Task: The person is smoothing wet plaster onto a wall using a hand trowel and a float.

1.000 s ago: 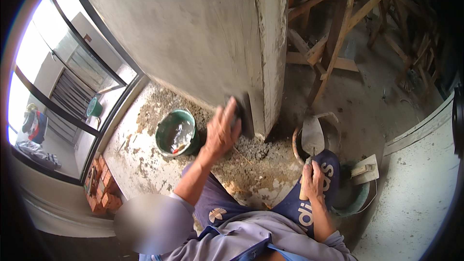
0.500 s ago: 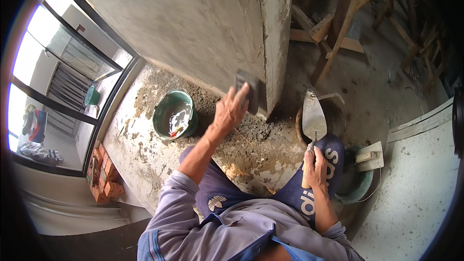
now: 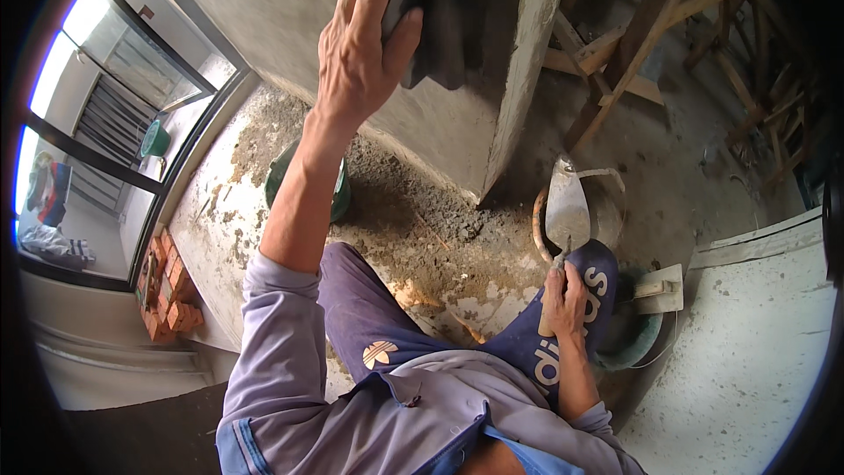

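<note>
High against the plastered wall (image 3: 290, 0), my left hand (image 3: 356, 53) grips a dark sponge-like block (image 3: 440, 26). The block is smeared by motion and lies near the wall's corner edge; its exact kind does not show. My right hand (image 3: 567, 299) rests over my right thigh, closed round the handle of a pointed trowel (image 3: 567, 207). The trowel's grey blade points away from me, above a round container (image 3: 538, 220) on the floor. Partly hidden behind my left forearm stands a green bucket (image 3: 341, 193).
Wet mortar (image 3: 396, 202) lies along the wall's foot. To the right, a wooden-handled float (image 3: 659, 288) lies across another green bucket (image 3: 646, 343). Wooden trestles (image 3: 629, 53) stand at the far right. Red bricks (image 3: 167, 290) are stacked at left by a dark-framed window (image 3: 145, 224).
My left hand has moved up the wall with the dark block, and my forearm now covers part of the green bucket. My right hand keeps the trowel in nearly the same place.
</note>
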`<state>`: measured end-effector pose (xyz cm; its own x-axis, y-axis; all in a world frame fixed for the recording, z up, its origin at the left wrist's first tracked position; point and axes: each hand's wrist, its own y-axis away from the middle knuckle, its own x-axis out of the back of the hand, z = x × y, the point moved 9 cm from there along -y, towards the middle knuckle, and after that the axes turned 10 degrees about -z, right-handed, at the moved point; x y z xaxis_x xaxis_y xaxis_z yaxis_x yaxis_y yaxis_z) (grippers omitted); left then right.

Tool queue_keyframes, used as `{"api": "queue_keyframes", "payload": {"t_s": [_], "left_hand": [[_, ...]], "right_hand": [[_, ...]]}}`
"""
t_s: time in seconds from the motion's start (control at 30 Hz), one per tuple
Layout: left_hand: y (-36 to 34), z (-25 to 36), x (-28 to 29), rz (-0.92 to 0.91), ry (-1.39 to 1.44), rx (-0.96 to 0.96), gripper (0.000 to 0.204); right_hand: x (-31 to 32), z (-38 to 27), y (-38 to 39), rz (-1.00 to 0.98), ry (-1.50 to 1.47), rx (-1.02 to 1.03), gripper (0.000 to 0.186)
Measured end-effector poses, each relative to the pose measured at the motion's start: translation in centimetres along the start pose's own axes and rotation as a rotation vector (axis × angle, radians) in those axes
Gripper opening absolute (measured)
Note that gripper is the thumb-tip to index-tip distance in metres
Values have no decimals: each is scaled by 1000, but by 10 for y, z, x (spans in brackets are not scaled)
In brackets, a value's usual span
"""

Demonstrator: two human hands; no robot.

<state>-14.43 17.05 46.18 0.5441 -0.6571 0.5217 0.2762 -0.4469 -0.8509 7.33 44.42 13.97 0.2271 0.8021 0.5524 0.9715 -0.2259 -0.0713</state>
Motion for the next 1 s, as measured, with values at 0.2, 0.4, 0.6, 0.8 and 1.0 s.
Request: {"api": "queue_keyframes", "payload": {"t_s": [0.2,0.4,0.6,0.8,1.0], "left_hand": [[131,14,-86,-126,85,96,69],[323,51,-161,-689,316,500,70],[368,-12,-137,-252,624,1052,74],[444,5,-226,-40,1460,1595,78],[440,6,-289,-75,1576,1603,75]], "right_hand": [[-3,-1,-1,-45,-59,-16,39],[4,0,-5,-2,-2,9,43],[-1,-5,-3,-14,21,36,43],[-6,3,2,-80,-23,-12,48],[2,-3,1,-72,18,9,50]]}}
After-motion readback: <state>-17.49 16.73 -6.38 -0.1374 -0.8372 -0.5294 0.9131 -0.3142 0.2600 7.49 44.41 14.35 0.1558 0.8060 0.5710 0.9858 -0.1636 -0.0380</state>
